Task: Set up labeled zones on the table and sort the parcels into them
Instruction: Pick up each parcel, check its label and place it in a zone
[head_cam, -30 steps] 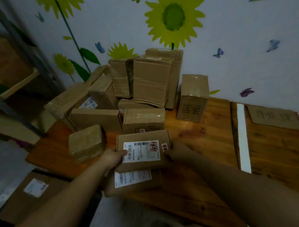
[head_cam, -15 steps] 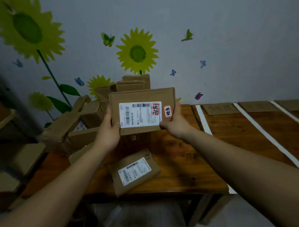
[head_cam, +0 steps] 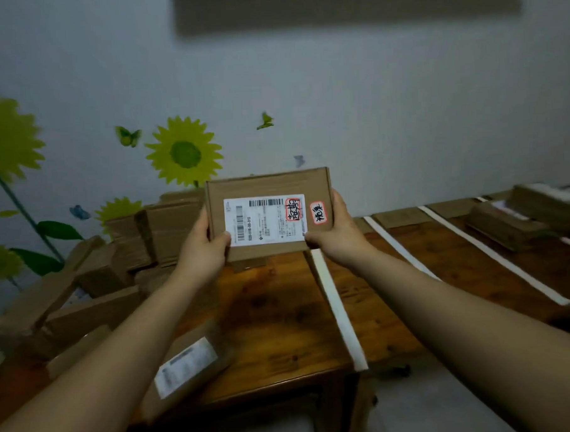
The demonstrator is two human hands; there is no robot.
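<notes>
A labelled parcel (head_cam: pixel 269 215) is held upright above the wooden surface (head_cam: pixel 281 314), gripped at its side edges by the curled fingers of the left hand (head_cam: pixel 202 252) and right hand (head_cam: pixel 335 235).

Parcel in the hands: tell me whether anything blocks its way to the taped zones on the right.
Nothing visible. The left hand and right hand hold the parcel above the table; the near zones past the tape show bare wood, the far one holds boxes.
</notes>
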